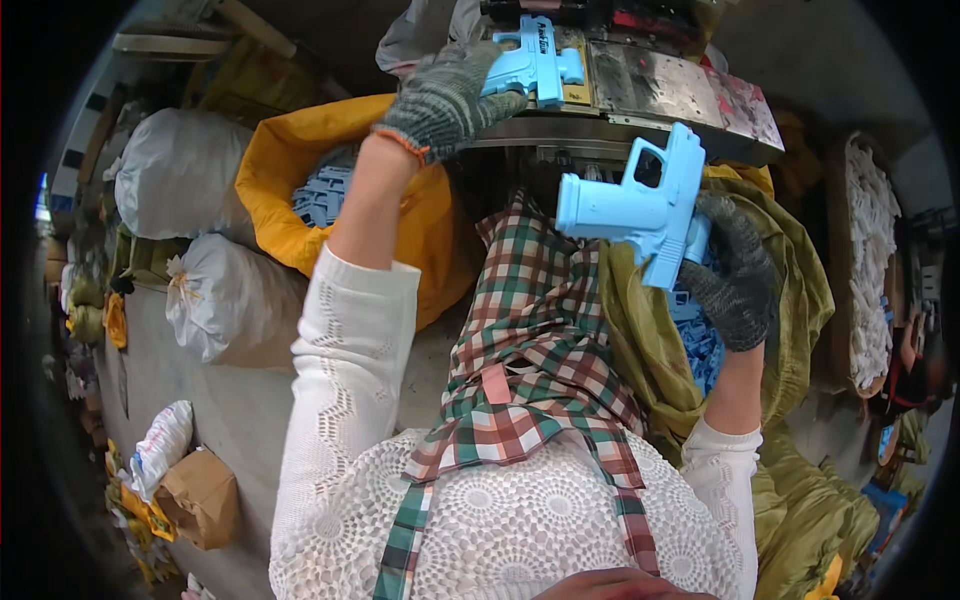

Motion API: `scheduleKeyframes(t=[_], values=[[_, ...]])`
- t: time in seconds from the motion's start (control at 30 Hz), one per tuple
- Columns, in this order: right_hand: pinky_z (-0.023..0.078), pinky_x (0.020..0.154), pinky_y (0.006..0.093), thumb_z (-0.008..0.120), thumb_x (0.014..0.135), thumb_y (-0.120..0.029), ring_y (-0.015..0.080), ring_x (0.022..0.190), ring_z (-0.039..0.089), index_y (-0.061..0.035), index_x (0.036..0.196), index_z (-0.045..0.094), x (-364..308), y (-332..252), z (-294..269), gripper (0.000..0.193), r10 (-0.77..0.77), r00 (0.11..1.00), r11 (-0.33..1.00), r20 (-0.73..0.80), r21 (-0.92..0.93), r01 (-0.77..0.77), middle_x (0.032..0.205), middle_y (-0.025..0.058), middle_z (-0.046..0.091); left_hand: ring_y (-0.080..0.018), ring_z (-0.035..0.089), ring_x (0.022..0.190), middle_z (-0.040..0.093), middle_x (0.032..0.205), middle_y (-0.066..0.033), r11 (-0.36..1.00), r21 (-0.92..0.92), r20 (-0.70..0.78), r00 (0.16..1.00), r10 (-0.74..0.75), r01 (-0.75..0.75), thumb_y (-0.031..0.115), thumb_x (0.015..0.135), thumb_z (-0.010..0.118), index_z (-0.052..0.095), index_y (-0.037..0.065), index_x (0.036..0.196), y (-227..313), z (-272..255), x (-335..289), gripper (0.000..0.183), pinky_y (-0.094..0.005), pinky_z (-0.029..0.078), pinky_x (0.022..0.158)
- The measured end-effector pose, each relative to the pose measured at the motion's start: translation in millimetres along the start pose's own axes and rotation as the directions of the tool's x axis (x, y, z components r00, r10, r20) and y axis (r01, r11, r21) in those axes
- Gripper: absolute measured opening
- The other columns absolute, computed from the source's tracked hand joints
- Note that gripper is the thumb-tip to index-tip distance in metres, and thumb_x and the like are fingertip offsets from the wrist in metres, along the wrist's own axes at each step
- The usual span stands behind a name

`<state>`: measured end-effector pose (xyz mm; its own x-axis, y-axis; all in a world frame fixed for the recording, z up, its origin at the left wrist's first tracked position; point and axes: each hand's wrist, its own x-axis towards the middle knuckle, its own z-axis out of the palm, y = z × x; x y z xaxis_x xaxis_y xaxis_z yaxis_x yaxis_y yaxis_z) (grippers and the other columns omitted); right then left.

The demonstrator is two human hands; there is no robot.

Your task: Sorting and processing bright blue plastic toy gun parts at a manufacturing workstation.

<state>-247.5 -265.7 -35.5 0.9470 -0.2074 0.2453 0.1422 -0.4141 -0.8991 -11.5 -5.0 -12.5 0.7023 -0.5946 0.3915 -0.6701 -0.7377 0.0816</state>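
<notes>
Left hand [445,95] (gloved) grips a blue toy-gun shell [535,62] on the machine's metal plate [660,85]; right hand [735,280] clutches a second shell [640,205] above the olive sack [790,290]; risk: glove pinched at the plate, or the shell seated askew.

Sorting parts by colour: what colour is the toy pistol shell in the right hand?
Light blue; the toy pistol shell shows clearly in the head view.

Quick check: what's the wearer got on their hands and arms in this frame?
Both hands wear knitted work gloves in mottled grey. The left glove has an orange-trimmed cuff; the right glove looks darker, its cuff trim not clear. Both arms have white lace-patterned sleeves: the left sleeve stops below the elbow, the right sleeve likewise leaves the forearm bare. No watch or markings visible.
</notes>
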Motion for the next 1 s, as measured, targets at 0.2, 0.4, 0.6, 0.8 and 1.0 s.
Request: scheduleKeyframes(t=[0.2,0.4,0.6,0.8,1.0], values=[[0.053,0.090,0.0316,0.082,0.068,-0.009,0.0198,0.107,0.062,-0.0102,0.121,0.061,47,-10,18,0.058,-0.290,0.956,0.940,-0.039,-0.201,0.277,0.120,0.0083,0.063,-0.0312,0.058,0.095,0.062,0.103,-0.0143,0.973,0.179,-0.264,0.946,0.190,-0.146,0.035,0.085,0.066,0.054,0.011,0.128,-5,8,-20,0.051,-0.0447,0.046,0.085],[0.050,0.092,0.0305,0.073,0.078,-0.006,0.0158,0.106,0.059,-0.0087,0.119,0.062,125,-4,44,0.042,-0.362,0.916,0.928,0.174,-0.029,0.372,0.118,0.0049,0.063,-0.0390,0.056,0.106,0.059,0.117,-0.0220,0.926,0.194,-0.399,0.888,-0.226,0.323,0.034,0.082,0.070,0.051,-0.001,0.129,-75,18,-107,0.061,-0.0479,0.043,0.093],[0.044,0.101,0.0371,0.069,0.083,-0.019,0.0283,0.115,0.057,-0.0142,0.125,0.060,200,6,81,0.043,-0.518,0.807,0.682,0.283,-0.433,0.590,0.120,0.0123,0.063,-0.0409,0.046,0.121,0.051,0.128,-0.0261,0.864,0.309,-0.290,0.905,-0.312,0.397,0.031,0.082,0.069,0.041,0.000,0.138,-107,2,-154,0.070,-0.0474,0.035,0.104],[0.051,0.083,0.0298,0.064,0.086,-0.013,0.0166,0.091,0.064,0.0010,0.109,0.067,101,7,2,0.028,-0.177,0.960,0.980,0.218,-0.047,0.192,0.100,0.0104,0.069,-0.0383,0.050,0.120,0.054,0.129,-0.0203,0.897,-0.199,0.161,0.916,-0.367,0.395,0.026,0.086,0.068,0.046,0.004,0.136,-85,33,-168,0.059,-0.0443,0.039,0.103],[0.047,0.093,0.0392,0.058,0.083,-0.019,0.0264,0.107,0.061,-0.0066,0.109,0.068,45,200,-76,0.030,0.597,0.743,0.243,0.302,-0.951,0.192,0.113,0.0182,0.064,-0.0360,0.052,0.120,0.055,0.129,-0.0218,0.900,-0.322,0.602,0.797,-0.045,0.294,0.036,0.088,0.061,0.050,0.003,0.132,-44,39,-170,0.056,-0.0401,0.040,0.102]])
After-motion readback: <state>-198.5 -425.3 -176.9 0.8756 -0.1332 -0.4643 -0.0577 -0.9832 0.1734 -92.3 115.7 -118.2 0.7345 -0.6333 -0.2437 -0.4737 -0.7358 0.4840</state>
